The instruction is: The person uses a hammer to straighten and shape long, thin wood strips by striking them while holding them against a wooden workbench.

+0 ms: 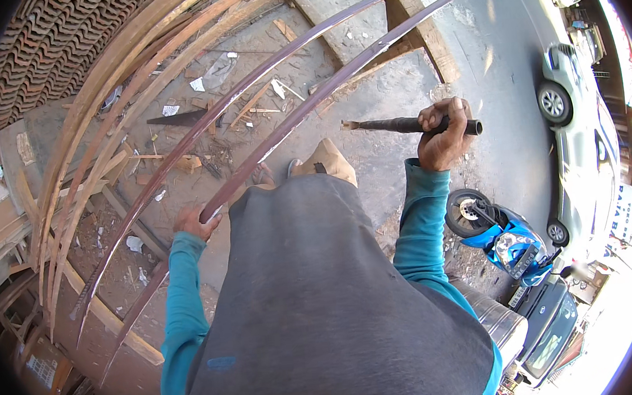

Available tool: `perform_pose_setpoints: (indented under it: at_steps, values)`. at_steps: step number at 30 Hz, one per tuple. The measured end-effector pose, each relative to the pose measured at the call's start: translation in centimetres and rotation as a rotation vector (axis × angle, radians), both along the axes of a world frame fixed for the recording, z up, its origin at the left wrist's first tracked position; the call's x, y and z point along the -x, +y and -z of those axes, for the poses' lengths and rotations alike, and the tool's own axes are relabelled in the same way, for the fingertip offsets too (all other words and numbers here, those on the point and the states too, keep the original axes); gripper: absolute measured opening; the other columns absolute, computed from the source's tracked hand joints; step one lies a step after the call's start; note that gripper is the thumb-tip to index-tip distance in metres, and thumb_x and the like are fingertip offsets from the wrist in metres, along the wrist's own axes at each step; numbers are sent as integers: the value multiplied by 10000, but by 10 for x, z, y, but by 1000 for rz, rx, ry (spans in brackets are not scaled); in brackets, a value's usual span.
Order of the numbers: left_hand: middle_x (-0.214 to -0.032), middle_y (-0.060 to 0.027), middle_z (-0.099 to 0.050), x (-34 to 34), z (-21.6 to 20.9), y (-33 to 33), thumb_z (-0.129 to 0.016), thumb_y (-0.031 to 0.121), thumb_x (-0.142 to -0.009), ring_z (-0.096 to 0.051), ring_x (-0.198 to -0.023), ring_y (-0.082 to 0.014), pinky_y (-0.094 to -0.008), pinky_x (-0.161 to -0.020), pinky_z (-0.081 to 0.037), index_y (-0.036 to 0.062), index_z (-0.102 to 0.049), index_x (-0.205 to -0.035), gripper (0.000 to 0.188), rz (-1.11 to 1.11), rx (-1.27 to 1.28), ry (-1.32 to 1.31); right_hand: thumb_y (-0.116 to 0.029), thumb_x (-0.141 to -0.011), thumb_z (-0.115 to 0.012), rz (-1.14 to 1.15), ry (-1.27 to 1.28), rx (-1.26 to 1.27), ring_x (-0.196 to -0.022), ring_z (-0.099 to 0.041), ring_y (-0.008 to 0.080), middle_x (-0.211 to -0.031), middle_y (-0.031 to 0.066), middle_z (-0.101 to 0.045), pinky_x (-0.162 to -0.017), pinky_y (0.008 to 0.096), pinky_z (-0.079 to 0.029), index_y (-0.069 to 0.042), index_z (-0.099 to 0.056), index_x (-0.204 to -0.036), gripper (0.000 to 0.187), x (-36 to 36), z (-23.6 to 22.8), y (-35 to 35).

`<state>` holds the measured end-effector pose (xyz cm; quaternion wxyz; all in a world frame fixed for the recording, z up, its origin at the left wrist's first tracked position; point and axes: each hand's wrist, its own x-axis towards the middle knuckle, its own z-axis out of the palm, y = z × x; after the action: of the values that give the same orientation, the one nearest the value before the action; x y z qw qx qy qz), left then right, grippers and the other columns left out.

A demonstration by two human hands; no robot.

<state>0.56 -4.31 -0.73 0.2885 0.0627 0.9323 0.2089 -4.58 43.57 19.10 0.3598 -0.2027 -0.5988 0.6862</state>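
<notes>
My left hand (198, 223) is closed around a long, narrow reddish-brown painted wooden beam (323, 104), which runs from the far right past my hand to the lower left. Lying roughly parallel on its left is a second painted beam (209, 117). Out to the right, my right hand (444, 132) is raised and wrapped round a long dark tool with a hollow tube handle (388, 125). Its narrow brownish end points left; the exact kind of tool cannot be made out. The tool is apart from both beams.
Bare wooden beams (105, 117) lie farther left, near stacked roof tiles (45, 55). A handsaw blade (176, 119), wood scraps and paper litter the ground. Timber pieces (421, 29) stand ahead. To the right are a blue motorcycle (509, 245) and a silver car (583, 154) by the road.
</notes>
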Motion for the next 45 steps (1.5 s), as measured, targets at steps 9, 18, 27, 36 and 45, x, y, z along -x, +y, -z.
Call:
perform_pose_setpoints:
  at_steps: [9, 18, 27, 36, 45]
  values:
    - [-1065, -165, -593, 76, -9, 141, -794, 454, -711, -558, -1009, -372, -483, -879, -453, 40, -623, -1166, 639, 1, -222, 539, -177, -942, -532, -39, 141, -358, -469, -463, 134, -543, 65, -464, -459, 289, -413, 1, -498, -709, 295, 83, -32, 71]
    - [-1115, -189, -635, 171, 26, 359, -757, 446, -753, -600, -1052, -392, -473, -928, -485, 84, -596, -1237, 626, -43, -128, 337, -155, -951, -554, -398, 52, -810, -521, -484, 105, -621, 54, -556, -486, 251, -379, 5, -551, -749, 257, 153, 20, 147]
    - [-1103, -202, -681, 176, 31, 363, -690, 473, -801, -635, -1061, -377, -465, -928, -500, 119, -657, -1141, 492, -58, -61, -72, -21, -766, -655, -720, 167, -884, -488, -523, 199, -598, 96, -524, -488, 296, -405, -12, -570, -719, 97, 146, 27, 139]
    - [-1122, -188, -680, 182, 13, 364, -698, 448, -798, -643, -1048, -381, -466, -917, -508, 146, -640, -1204, 510, -18, -39, -145, -217, -937, -502, -453, 129, -187, -454, -407, 140, -548, 46, -419, -471, 316, -400, -27, -493, -712, 295, 189, 15, 207]
    - [-1082, -181, -693, 179, 23, 366, -714, 423, -792, -653, -1025, -382, -469, -906, -515, 175, -610, -1253, 534, -63, -28, -87, -163, -919, -546, -617, 59, -175, -455, -443, 127, -558, 44, -485, -441, 292, -380, -28, -511, -695, 264, 228, 13, 208]
